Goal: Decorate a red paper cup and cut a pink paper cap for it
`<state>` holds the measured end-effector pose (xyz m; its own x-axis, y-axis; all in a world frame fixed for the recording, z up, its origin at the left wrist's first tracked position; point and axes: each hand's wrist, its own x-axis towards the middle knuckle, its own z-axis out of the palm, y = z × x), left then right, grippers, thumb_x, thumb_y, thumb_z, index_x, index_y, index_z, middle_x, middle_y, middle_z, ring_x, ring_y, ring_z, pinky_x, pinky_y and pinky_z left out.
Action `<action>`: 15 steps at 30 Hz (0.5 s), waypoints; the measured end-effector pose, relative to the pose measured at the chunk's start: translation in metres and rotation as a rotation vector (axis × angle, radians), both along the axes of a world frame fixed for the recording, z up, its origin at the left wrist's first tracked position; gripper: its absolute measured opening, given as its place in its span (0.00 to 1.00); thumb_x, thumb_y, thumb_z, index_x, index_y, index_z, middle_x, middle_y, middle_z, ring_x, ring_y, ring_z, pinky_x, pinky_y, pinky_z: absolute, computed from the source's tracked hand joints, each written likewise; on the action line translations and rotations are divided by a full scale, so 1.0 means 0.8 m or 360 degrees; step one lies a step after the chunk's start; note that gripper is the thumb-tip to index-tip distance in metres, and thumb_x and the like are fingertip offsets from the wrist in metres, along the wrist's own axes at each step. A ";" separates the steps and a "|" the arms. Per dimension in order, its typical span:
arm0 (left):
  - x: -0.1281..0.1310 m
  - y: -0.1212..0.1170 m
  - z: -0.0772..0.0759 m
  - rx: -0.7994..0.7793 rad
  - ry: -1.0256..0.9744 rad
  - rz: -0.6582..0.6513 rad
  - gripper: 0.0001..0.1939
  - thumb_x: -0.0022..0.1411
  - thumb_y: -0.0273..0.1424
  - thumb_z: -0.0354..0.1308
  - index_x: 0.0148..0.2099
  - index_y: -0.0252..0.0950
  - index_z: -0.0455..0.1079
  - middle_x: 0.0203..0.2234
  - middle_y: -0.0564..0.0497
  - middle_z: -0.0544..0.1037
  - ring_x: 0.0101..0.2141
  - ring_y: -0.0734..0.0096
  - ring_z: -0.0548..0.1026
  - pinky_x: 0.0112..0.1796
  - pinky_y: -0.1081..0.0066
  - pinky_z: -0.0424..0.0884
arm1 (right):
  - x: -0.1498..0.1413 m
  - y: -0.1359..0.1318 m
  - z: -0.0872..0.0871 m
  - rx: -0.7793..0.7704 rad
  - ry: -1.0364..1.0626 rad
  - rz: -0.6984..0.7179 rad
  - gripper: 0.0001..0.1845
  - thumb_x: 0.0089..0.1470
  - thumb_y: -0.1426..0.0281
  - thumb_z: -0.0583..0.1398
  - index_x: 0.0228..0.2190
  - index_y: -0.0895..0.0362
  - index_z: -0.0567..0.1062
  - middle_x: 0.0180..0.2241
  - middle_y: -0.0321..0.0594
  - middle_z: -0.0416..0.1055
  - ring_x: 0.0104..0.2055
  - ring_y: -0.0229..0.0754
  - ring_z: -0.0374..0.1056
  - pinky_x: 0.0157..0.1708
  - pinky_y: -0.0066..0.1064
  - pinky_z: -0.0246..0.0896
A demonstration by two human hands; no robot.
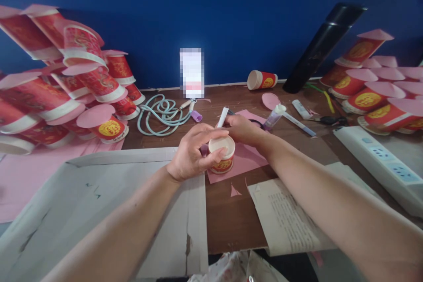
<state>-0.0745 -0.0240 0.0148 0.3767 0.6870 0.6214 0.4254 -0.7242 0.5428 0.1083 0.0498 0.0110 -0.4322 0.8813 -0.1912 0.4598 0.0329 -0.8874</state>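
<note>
My left hand (197, 149) is closed around a small red paper cup (222, 166) with yellow print, its thumb lying over the cup's white top. Just behind the cup, my right hand (243, 129) is closed, fingertips partly hidden. A narrow white paper strip (222, 117) sticks up at those fingertips and seems pinched there. Under both hands lies a sheet of pink paper (246, 163). A dark loop (257, 124), perhaps a scissors handle, shows beyond my right wrist.
Red cups with pink paper tops are stacked left (82, 44) and right (368, 99). A glue bottle (275, 116), black flask (325, 48), power strip (380, 158), coiled cable (161, 116), lit screen (192, 70), lying cups (262, 80) and white board (132, 211) surround the hands.
</note>
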 end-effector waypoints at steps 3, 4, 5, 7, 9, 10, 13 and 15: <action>0.000 0.000 -0.001 -0.0008 -0.0002 0.0001 0.16 0.60 0.36 0.59 0.49 0.37 0.74 0.40 0.46 0.78 0.41 0.66 0.74 0.45 0.62 0.71 | -0.003 0.008 0.000 -0.0016 0.0067 0.0098 0.14 0.44 0.62 0.67 0.34 0.55 0.79 0.30 0.38 0.77 0.29 0.38 0.68 0.26 0.26 0.62; -0.001 0.000 -0.001 -0.0012 0.0002 0.0010 0.16 0.60 0.36 0.59 0.49 0.37 0.74 0.40 0.46 0.78 0.41 0.65 0.74 0.46 0.62 0.71 | -0.004 0.010 0.000 -0.0009 0.0068 0.0120 0.14 0.44 0.62 0.67 0.34 0.55 0.79 0.29 0.38 0.77 0.28 0.38 0.68 0.26 0.26 0.61; -0.001 0.000 -0.001 -0.0014 0.0009 0.0020 0.16 0.60 0.36 0.59 0.49 0.37 0.74 0.40 0.46 0.78 0.42 0.65 0.74 0.46 0.61 0.71 | -0.005 0.012 0.001 -0.0006 0.0060 0.0137 0.13 0.45 0.62 0.67 0.33 0.55 0.79 0.28 0.38 0.77 0.28 0.38 0.68 0.25 0.27 0.61; -0.001 0.001 -0.001 -0.0014 0.0018 0.0028 0.15 0.60 0.37 0.58 0.48 0.38 0.75 0.40 0.46 0.78 0.41 0.65 0.74 0.46 0.61 0.71 | -0.007 0.014 0.002 -0.0013 0.0035 0.0172 0.11 0.45 0.62 0.66 0.31 0.55 0.79 0.26 0.38 0.76 0.27 0.38 0.67 0.25 0.27 0.60; -0.001 0.001 0.000 -0.0008 0.0016 0.0020 0.15 0.60 0.37 0.58 0.48 0.38 0.75 0.40 0.46 0.78 0.41 0.65 0.74 0.45 0.61 0.72 | -0.009 0.016 0.004 -0.0017 0.0010 0.0211 0.10 0.46 0.62 0.66 0.29 0.55 0.79 0.24 0.37 0.75 0.26 0.38 0.67 0.25 0.27 0.60; 0.000 0.001 0.000 -0.0006 0.0012 0.0016 0.15 0.60 0.37 0.58 0.48 0.38 0.75 0.40 0.46 0.78 0.41 0.65 0.74 0.45 0.62 0.72 | -0.010 0.017 0.004 -0.0018 0.0000 0.0230 0.10 0.46 0.62 0.66 0.28 0.56 0.79 0.23 0.37 0.75 0.26 0.38 0.67 0.24 0.27 0.59; -0.001 0.002 0.000 -0.0005 0.0008 0.0005 0.15 0.60 0.37 0.58 0.48 0.38 0.74 0.38 0.47 0.77 0.40 0.66 0.74 0.44 0.63 0.72 | -0.014 0.020 0.003 -0.0001 -0.0048 0.0275 0.10 0.46 0.62 0.64 0.27 0.56 0.78 0.23 0.36 0.75 0.25 0.37 0.66 0.23 0.27 0.58; -0.001 0.002 -0.001 0.0001 0.0010 0.0003 0.15 0.60 0.37 0.58 0.48 0.37 0.75 0.38 0.47 0.77 0.40 0.66 0.74 0.44 0.64 0.72 | -0.017 0.022 0.002 0.0024 -0.0069 0.0336 0.10 0.45 0.62 0.64 0.27 0.56 0.78 0.25 0.36 0.76 0.26 0.37 0.67 0.24 0.27 0.58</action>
